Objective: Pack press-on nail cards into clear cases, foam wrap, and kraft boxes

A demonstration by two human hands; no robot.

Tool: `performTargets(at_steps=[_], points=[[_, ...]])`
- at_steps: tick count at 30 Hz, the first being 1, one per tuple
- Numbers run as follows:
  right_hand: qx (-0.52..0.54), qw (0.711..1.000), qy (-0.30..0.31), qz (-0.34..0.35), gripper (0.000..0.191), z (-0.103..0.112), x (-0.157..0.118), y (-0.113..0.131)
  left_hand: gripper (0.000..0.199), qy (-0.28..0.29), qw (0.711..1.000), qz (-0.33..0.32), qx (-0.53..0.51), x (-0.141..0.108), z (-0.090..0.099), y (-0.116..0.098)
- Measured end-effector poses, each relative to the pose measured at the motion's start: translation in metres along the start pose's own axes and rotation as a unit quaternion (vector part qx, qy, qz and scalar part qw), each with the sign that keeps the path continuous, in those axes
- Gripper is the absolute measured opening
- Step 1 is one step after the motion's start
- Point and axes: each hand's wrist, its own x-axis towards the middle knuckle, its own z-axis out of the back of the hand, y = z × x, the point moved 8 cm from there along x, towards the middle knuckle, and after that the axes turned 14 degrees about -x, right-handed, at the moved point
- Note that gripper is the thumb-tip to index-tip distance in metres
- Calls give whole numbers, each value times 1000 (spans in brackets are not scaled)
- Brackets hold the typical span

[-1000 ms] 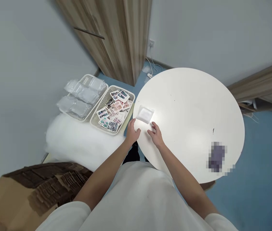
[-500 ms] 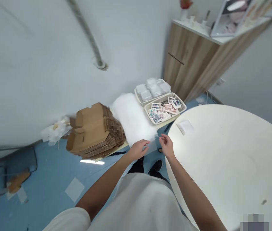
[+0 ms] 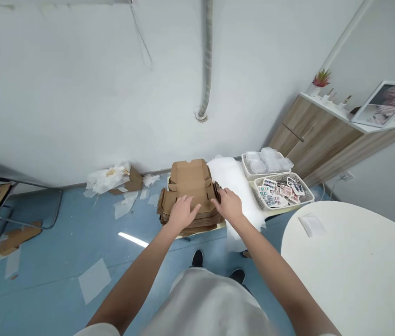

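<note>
Under left hand [image 3: 181, 215], cardboard [image 3: 190, 179] partly hidden

Cardboard stack [image 3: 190, 175] left, baskets [image 3: 253, 177] right, foam sheets [image 3: 234, 179] between.

A stack of flat, unfolded brown cardboard box blanks [image 3: 201, 217] lies at the centre of the scene, its topmost blank [image 3: 190, 179] spread open from near to far, with layered edges projecting unevenly left and right.
</note>
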Motion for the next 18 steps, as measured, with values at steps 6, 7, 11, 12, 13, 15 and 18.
performTargets(at_steps=[6, 7, 11, 12, 13, 15, 18], points=[[-97, 995, 1, -27, 9, -10, 10, 22, 49, 57, 995, 9, -81, -14, -8, 31], [-99, 995, -1, -32, 10, -8, 11, 22, 51, 64, 994, 6, -86, -15, -9, 31], [-49, 995, -9, -88, 14, 4, 12, 13, 48, 90, 993, -15, -71, -14, -10, 28], [-24, 995, -7, -101, 15, 7, 11, 10, 45, 95, 993, -27, -69, -13, -10, 27], [3, 994, -4, -110, 16, 9, 10, 7, 42, 97, 992, -42, -70, -12, -9, 25], [64, 990, -9, -123, 19, 12, 4, 3, 34, 97, 990, -70, -74, -10, -9, 22], [107, 981, -74, -147, 25, 18, -18, 0, 29, 96, 989, -95, -56, -7, -11, 21]])
